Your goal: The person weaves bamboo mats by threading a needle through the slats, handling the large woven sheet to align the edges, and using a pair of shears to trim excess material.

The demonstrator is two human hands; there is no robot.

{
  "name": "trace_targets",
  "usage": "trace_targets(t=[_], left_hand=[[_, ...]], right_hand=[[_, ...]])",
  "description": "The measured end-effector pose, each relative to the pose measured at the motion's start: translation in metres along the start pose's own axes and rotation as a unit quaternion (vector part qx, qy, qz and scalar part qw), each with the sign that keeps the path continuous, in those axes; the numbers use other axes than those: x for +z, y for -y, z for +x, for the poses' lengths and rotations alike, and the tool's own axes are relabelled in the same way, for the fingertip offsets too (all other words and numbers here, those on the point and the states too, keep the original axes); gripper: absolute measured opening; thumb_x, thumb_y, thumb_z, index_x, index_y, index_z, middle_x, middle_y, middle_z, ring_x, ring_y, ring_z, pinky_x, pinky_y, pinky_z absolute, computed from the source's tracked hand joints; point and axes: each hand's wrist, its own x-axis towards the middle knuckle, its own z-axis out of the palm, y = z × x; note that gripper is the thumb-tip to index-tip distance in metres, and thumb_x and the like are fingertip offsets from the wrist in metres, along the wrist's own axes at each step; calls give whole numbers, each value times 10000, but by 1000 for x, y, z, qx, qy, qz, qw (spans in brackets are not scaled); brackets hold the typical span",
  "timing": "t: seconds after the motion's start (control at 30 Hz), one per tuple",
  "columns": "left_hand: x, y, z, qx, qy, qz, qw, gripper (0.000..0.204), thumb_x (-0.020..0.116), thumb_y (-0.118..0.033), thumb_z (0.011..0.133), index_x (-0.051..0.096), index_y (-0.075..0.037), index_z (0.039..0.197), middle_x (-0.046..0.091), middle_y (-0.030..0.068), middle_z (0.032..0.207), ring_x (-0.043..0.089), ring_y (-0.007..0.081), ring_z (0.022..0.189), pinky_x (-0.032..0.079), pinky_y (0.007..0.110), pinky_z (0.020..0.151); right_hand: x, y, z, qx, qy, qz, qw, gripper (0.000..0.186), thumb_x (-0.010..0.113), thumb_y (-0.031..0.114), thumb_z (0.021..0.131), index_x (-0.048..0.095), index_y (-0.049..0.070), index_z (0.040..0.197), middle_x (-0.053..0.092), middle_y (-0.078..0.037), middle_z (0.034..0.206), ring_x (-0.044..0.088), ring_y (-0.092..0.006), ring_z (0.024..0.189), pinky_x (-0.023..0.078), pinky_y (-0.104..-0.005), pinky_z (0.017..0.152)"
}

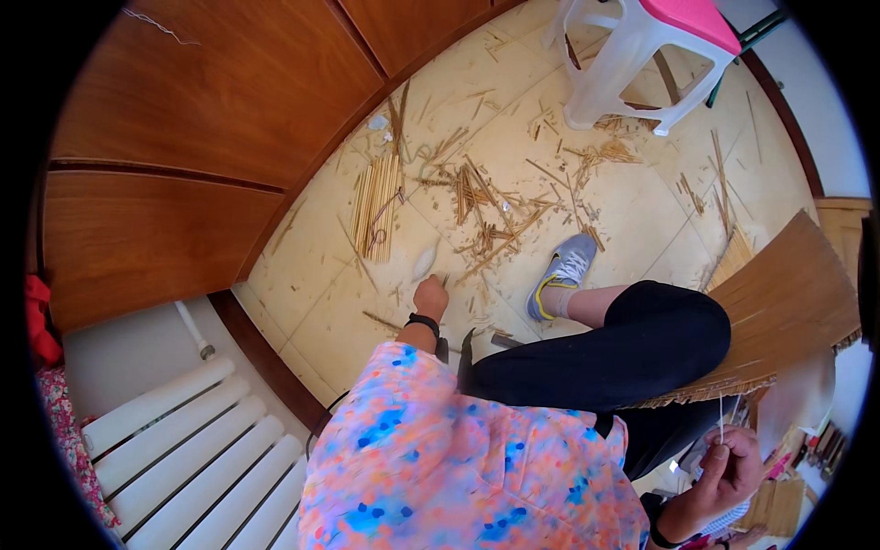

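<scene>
A wide brown panel of tightly packed straw or thin stalks (pixel 779 302) leans across my right side and over my dark-trousered leg. Just below its lower edge, my right hand (pixel 733 466) pinches a thin white strand (pixel 721 420) that runs up toward that edge. On the other side my left hand (pixel 431 298) reaches down to the tiled floor with its fingers curled. Whatever it may hold is hidden or too small to name. Right by it lies a small whitish object (pixel 423 264). A flat bundle of pale stalks (pixel 376 206), with a dark looped tool like scissors (pixel 377 236) on it, lies farther off.
Broken stalks (pixel 477 197) litter the floor ahead. A white plastic stool (pixel 600 78) with a pink seat stands at the far right. Wooden cabinet doors (pixel 165 243) and a white radiator (pixel 183 440) line the left. Part of another hand (pixel 747 539) shows at the lower right.
</scene>
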Motion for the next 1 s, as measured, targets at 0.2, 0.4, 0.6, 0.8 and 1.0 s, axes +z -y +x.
trace_targets(t=[0.2, 0.4, 0.6, 0.8, 1.0], left_hand=[[-21, -33, 21, 127, 44, -327, 936, 157, 641, -126, 680, 526, -36, 737, 594, 128, 650, 584, 228, 628, 485, 349, 624], [-147, -215, -42, 287, 186, -631, 696, 255, 569, 26, 742, 478, -77, 956, 413, -35, 664, 404, 60, 560, 345, 200, 486], [-291, -313, -217, 498, 376, -448, 641, 362, 678, 17, 773, 594, -36, 1121, 544, -41, 812, 488, 14, 679, 400, 158, 611], [-277, -333, -280, 462, 485, -457, 585, 414, 702, -16, 795, 571, -27, 1188, 564, -33, 848, 516, 22, 710, 422, 161, 648], [-276, -340, -299, 529, 415, -529, 517, 82, 586, 26, 868, 627, 23, 939, 587, 75, 841, 622, 143, 765, 479, 234, 651]], right_hand=[[3, 4, -4, 5, -108, 142, 984, 158, 528, 110, 880, 548, -2, 771, 578, -93, 702, 502, -115, 605, 349, -212, 529], [-4, -4, 10, 52, -39, 282, 957, 113, 494, -2, 879, 604, -16, 863, 647, -78, 753, 563, -83, 613, 434, -203, 538], [-28, -19, -1, 58, -42, 382, 922, 83, 522, 26, 899, 581, -5, 850, 670, -51, 764, 513, -5, 589, 379, -160, 506], [-21, -26, -15, 34, -107, 450, 886, 79, 528, 46, 911, 586, -2, 883, 652, -13, 727, 442, 21, 550, 329, -156, 479], [-27, -36, -28, 21, -92, 409, 908, 78, 541, 19, 906, 608, -20, 894, 646, -20, 723, 505, -4, 535, 372, -160, 460]])
